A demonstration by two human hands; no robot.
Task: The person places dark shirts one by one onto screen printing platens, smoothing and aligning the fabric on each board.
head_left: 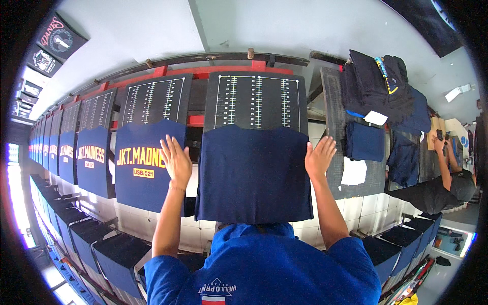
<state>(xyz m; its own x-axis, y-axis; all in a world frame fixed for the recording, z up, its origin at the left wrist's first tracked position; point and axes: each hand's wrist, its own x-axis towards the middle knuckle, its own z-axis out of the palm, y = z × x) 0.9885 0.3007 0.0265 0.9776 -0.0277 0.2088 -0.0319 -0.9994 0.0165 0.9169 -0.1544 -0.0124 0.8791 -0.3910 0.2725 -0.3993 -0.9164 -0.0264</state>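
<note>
A plain navy T-shirt point(254, 173) is stretched over a black printing board point(272, 104) straight ahead of me. The bare far end of that board carries white ruler markings. My left hand point(178, 160) is held flat, fingers outstretched, just left of the shirt; in the picture it overlaps the neighbouring navy shirt point(137, 188) with yellow and white lettering. At the plain shirt's right edge is my right hand point(320, 156), fingers straight and thumb close to the cloth. Whether it touches the fabric I cannot tell. Neither hand holds anything.
A row of boards with printed navy shirts point(93, 175) runs off to the left along a red rail point(195, 121). On the right, a dark table point(333, 112) bears folded dark shirts point(364, 141) and white paper point(354, 171). Another person point(452, 188) stands at far right, holding a dark object.
</note>
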